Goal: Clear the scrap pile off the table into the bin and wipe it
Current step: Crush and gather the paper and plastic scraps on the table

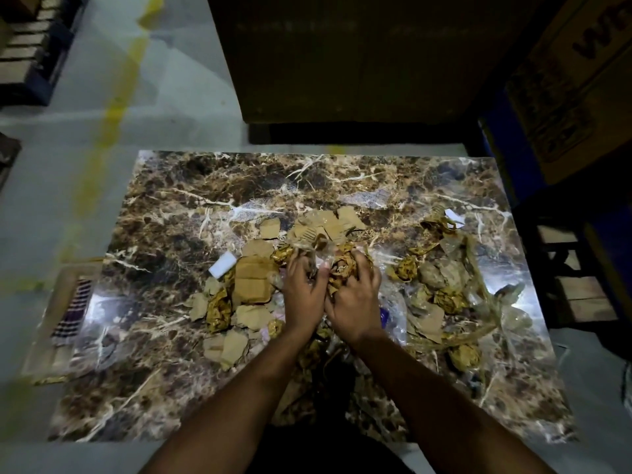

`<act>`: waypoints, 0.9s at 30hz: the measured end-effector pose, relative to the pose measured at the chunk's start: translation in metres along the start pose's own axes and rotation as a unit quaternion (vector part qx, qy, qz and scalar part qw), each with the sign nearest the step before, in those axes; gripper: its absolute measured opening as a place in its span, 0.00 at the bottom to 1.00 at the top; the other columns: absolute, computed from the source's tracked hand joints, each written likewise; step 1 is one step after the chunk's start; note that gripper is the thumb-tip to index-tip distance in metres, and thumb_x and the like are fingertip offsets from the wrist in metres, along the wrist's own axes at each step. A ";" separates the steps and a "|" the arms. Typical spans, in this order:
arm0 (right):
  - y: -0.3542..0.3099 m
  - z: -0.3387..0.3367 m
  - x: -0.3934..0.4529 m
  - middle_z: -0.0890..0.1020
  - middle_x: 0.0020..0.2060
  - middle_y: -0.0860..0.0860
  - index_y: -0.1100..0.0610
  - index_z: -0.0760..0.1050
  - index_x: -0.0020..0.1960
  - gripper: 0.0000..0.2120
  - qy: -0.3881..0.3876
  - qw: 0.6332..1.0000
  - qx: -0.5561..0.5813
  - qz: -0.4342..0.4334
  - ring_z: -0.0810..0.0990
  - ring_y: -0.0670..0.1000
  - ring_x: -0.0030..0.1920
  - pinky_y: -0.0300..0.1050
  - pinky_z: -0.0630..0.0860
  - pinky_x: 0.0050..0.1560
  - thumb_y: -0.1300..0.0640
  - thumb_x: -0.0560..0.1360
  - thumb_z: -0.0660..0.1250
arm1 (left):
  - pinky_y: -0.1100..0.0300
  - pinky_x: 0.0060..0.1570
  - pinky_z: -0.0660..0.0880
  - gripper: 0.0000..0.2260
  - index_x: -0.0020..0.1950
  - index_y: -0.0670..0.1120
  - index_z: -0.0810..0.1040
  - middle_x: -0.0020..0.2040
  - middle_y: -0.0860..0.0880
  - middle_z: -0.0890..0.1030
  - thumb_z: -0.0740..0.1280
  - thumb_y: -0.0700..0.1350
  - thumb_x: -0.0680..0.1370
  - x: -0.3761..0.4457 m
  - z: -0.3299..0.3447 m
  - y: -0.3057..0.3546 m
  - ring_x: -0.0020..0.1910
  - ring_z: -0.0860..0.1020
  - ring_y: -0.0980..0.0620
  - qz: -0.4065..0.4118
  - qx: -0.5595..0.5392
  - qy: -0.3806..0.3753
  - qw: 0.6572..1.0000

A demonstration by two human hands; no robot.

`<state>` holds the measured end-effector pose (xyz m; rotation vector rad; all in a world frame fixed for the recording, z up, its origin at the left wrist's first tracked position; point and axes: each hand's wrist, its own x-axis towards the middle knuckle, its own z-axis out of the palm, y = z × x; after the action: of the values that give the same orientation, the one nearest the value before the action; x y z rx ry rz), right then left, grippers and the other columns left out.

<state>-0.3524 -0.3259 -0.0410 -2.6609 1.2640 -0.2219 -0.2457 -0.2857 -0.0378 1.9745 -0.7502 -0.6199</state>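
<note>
Nearest: two forearms reaching in from the bottom edge over the marbled desk point(164, 381), converging at mid-desk.

Left hand point(304, 289) and right hand point(354, 295) side by side, touching, fingers curled down into the centre of the scrap pile point(253, 285), both clutching a wad of crumpled yellow-brown paper and clear plastic film point(338, 265). Pressed together like this presumably to bunch loose bits into one armful rather than lift them singly.

Left of the hands: flat torn cardboard pieces point(251, 280), crumpled gold wrappers and a small white block point(223, 265). To the right, more balled paper and tangled clear tape or film point(478, 295), spread toward the desk's right edge, with a white scrap point(455, 216) at the far corner of that spread.

At the desk's left edge, a checked cloth point(73, 307) lying partly over the rim, likely kept at hand for the wiping.

Farther back: bare marbled surface, then a big dark box point(359, 63) on the grey floor point(178, 97) with its worn yellow line. No bin recognisable anywhere. Gathering barely under way; wiping not yet begun.
</note>
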 end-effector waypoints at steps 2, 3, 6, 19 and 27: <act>0.002 0.007 0.004 0.86 0.56 0.48 0.52 0.85 0.51 0.12 0.016 1.000 0.021 -0.015 0.63 0.58 0.78 0.71 0.56 0.74 0.46 0.75 0.72 | 0.54 0.57 0.76 0.08 0.51 0.46 0.78 0.59 0.43 0.80 0.66 0.50 0.82 0.005 0.005 -0.009 0.61 0.78 0.44 0.007 0.006 0.026 1.000; 0.002 0.011 0.006 0.86 0.56 0.48 0.53 0.85 0.51 0.11 0.020 0.999 0.037 -0.015 0.63 0.56 0.78 0.70 0.55 0.74 0.46 0.75 0.72 | 0.58 0.55 0.75 0.07 0.54 0.43 0.80 0.58 0.44 0.81 0.67 0.46 0.82 0.006 0.007 -0.012 0.59 0.78 0.46 0.013 0.008 0.035 0.999; 0.006 0.019 0.010 0.85 0.58 0.47 0.53 0.84 0.46 0.10 -0.003 0.997 0.076 0.004 0.59 0.51 0.79 0.69 0.52 0.76 0.48 0.77 0.69 | 0.70 0.53 0.70 0.11 0.62 0.43 0.81 0.58 0.50 0.81 0.67 0.40 0.81 0.009 0.010 -0.012 0.57 0.77 0.54 0.014 0.011 0.042 0.999; 0.031 -0.032 0.023 0.76 0.69 0.44 0.48 0.67 0.76 0.38 -0.095 0.942 0.319 0.040 0.74 0.49 0.70 0.61 0.67 0.74 0.45 0.70 0.76 | 0.57 0.50 0.75 0.14 0.68 0.43 0.70 0.60 0.46 0.80 0.64 0.42 0.83 0.006 -0.005 0.007 0.57 0.79 0.47 -0.073 -0.005 0.005 0.997; 0.047 -0.075 0.008 0.76 0.65 0.38 0.49 0.73 0.71 0.35 -0.027 0.892 0.444 0.085 0.78 0.45 0.63 0.43 0.75 0.63 0.44 0.67 0.80 | 0.51 0.58 0.70 0.13 0.65 0.51 0.74 0.62 0.45 0.75 0.68 0.44 0.80 0.000 -0.027 0.026 0.63 0.73 0.43 0.040 0.058 -0.003 0.998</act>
<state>-0.3984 -0.3692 0.0217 -1.7513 1.0175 -0.5410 -0.2339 -0.2806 -0.0024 2.0376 -0.8822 -0.5455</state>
